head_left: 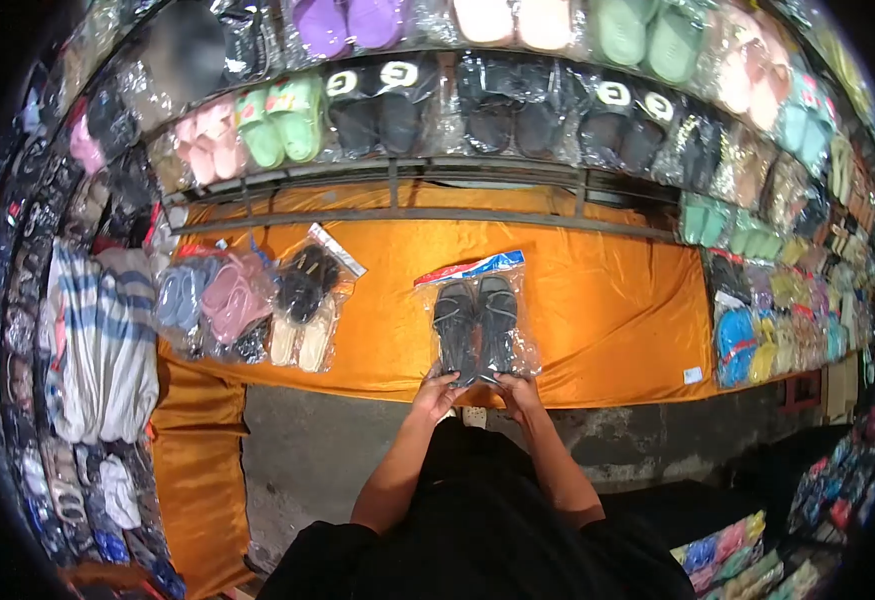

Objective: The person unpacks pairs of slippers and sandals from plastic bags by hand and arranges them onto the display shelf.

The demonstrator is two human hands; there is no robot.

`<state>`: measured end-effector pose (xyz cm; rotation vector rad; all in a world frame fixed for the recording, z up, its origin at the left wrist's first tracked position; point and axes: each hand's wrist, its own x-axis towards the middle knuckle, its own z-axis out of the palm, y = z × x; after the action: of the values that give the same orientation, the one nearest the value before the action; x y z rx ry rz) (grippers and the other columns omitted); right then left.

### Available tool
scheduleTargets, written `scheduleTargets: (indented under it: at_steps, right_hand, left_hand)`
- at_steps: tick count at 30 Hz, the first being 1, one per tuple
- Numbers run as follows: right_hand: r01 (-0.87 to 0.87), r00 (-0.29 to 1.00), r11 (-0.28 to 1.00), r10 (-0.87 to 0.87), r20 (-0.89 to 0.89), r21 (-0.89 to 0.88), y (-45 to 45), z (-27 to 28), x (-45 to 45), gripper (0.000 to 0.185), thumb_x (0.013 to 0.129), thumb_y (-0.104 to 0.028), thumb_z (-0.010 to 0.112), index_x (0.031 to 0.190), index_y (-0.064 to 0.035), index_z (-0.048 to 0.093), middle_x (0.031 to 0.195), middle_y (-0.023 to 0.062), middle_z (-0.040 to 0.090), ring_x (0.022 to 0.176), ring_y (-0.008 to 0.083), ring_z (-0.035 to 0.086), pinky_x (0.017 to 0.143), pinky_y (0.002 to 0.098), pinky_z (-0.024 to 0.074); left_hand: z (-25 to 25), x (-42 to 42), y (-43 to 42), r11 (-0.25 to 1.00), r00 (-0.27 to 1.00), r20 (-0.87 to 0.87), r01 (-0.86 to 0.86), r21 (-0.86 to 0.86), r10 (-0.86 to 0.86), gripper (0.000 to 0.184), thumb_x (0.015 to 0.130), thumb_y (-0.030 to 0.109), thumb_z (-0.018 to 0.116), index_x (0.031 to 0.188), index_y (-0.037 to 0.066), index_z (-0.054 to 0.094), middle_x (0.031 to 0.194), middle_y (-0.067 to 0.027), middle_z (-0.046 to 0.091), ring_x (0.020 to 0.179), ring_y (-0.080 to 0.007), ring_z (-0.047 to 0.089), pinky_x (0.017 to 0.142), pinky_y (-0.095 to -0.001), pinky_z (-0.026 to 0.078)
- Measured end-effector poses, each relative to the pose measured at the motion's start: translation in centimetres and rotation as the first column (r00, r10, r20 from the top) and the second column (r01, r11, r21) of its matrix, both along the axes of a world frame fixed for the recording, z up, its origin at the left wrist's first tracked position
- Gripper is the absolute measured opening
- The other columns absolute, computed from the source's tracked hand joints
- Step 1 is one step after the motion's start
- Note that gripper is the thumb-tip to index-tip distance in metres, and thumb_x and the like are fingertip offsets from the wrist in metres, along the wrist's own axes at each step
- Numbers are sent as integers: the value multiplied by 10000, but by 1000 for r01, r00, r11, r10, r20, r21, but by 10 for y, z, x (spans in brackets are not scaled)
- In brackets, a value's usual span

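Observation:
A pair of black sandals [475, 325] lies side by side in a clear plastic bag with a red and blue header [477, 268]. The bag rests on the orange cloth [597, 300] near its front edge. At the bag's lower left corner, the fingers of my left hand [438, 391] are closed on the plastic. My right hand [517, 390] grips the lower right corner in the same way, thumb on top. The header end points away from me.
To the left on the cloth lie bagged pink sandals [235, 300], black sandals [307, 283] and cream sandals [304, 340]. A metal rail [427, 214] runs behind, below racks of bagged slippers. A striped white sack [107, 340] hangs at left. Blue slippers [734, 345] stand at right.

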<state>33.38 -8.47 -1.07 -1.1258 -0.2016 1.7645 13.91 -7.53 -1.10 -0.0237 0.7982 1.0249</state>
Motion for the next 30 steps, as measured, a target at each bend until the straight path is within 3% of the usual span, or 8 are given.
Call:
scheduleTargets:
  at_steps: [3, 7, 12, 14, 16, 21, 25, 30]
  right_hand:
    - [92, 993, 991, -98, 63, 97, -15, 11, 9, 515, 809, 4, 626, 1285, -90, 455, 1184, 77, 578, 1111, 257, 564, 893, 415, 506]
    - [85, 992, 993, -78, -95, 81, -35, 39, 42, 518, 861, -224, 634, 1318, -81, 436, 1254, 90, 534, 1128, 271, 546, 935, 407, 472]
    - [148, 967, 987, -158, -199, -63, -62, 36, 72, 449, 899, -275, 611, 1280, -77, 482, 1219, 83, 557, 1135, 248, 539, 920, 406, 478]
    - [31, 999, 999, -32, -32, -31, -64, 41, 81, 432, 892, -231, 629, 1268, -74, 485, 1197, 78, 566, 1086, 234, 570, 864, 422, 507]
    - [102, 994, 993, -100, 32, -66, -66, 55, 85, 423, 850, -155, 673, 1227, -62, 505, 1129, 95, 594, 996, 247, 604, 783, 411, 532]
    - [243, 942, 957, -194, 273, -158, -62, 60, 100, 541, 712, 42, 759, 1180, -43, 503, 985, 96, 639, 735, 258, 655, 601, 375, 576]
    - [336, 904, 938, -296, 310, -84, -45, 33, 142, 642, 691, 112, 733, 1253, -60, 475, 1029, 98, 624, 786, 229, 653, 584, 298, 539]
    - [282, 913, 957, -245, 326, -70, -9, 29, 239, 704, 704, 153, 680, 1330, -63, 441, 1142, 105, 585, 870, 231, 643, 653, 308, 562]
  left_hand:
    - [13, 3, -2, 993, 995, -17, 95, 74, -94, 596, 837, -102, 545, 1362, 139, 403, 1248, -149, 537, 1096, -294, 581, 937, -433, 519]
    - [19, 12, -3, 967, 972, -70, 232, 108, -226, 584, 839, -81, 552, 1369, 101, 391, 1265, -139, 532, 1128, -297, 560, 976, -461, 472]
    - [17, 24, -5, 893, 901, -51, 434, 117, -431, 527, 863, 0, 583, 1355, 10, 393, 1273, -142, 532, 1169, -280, 531, 1034, -447, 406]
    - [28, 31, -3, 860, 876, -77, 482, 169, -476, 494, 872, 18, 581, 1334, -18, 408, 1284, -148, 527, 1170, -286, 530, 1040, -440, 402]
    - [33, 41, 1, 856, 853, -152, 512, 63, -499, 480, 862, -6, 581, 1318, -16, 432, 1278, -151, 532, 1168, -290, 532, 1040, -446, 405]
    - [8, 79, 18, 834, 848, -18, 524, 173, -529, 496, 831, -69, 582, 1306, -1, 456, 1250, -140, 558, 1166, -289, 536, 1013, -480, 426]
    - [13, 130, 33, 833, 852, -66, 522, 183, -519, 551, 822, -92, 568, 1335, 37, 413, 1254, -147, 551, 1156, -304, 547, 996, -488, 446]
    - [28, 226, 54, 876, 901, -67, 433, 211, -429, 665, 800, -110, 552, 1395, 103, 345, 1308, -149, 510, 1197, -313, 517, 1017, -492, 431]
